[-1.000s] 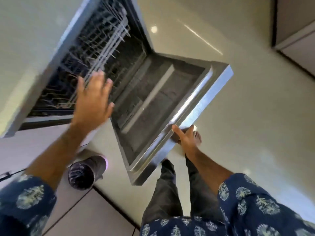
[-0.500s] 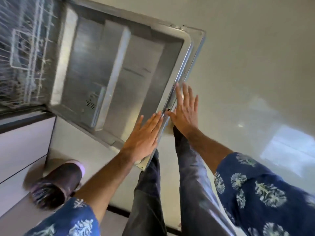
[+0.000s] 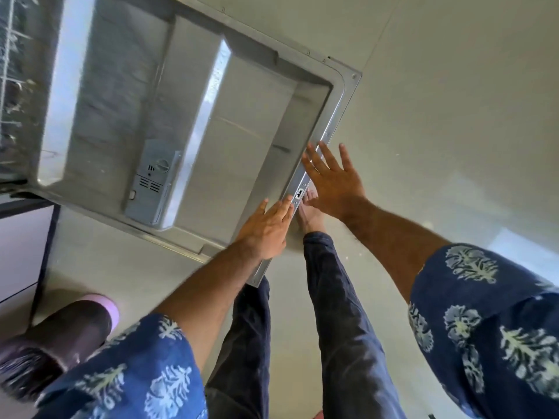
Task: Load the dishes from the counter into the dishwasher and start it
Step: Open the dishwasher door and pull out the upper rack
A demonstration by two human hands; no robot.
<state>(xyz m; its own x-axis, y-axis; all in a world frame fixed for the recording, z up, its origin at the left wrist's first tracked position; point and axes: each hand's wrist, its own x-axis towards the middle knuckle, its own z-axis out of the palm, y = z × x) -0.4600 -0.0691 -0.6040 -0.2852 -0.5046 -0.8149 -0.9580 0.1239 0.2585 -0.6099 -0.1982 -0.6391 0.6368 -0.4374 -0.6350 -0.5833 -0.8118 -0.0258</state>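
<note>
Head view shows the dishwasher door [image 3: 187,122] lying open across the upper left of the frame. Left hand [image 3: 266,228] and right hand [image 3: 335,182], both with straight fingers, hold nothing at its front edge.

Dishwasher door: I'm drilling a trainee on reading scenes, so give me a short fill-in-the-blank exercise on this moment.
1. The dishwasher door stands ____.
2. Both the left hand and the right hand have their fingers ____.
3. The detergent dispenser sits on the door's ____ face.
4. Neither hand holds a ____.

Missing words: open; straight; inner; dish
</note>
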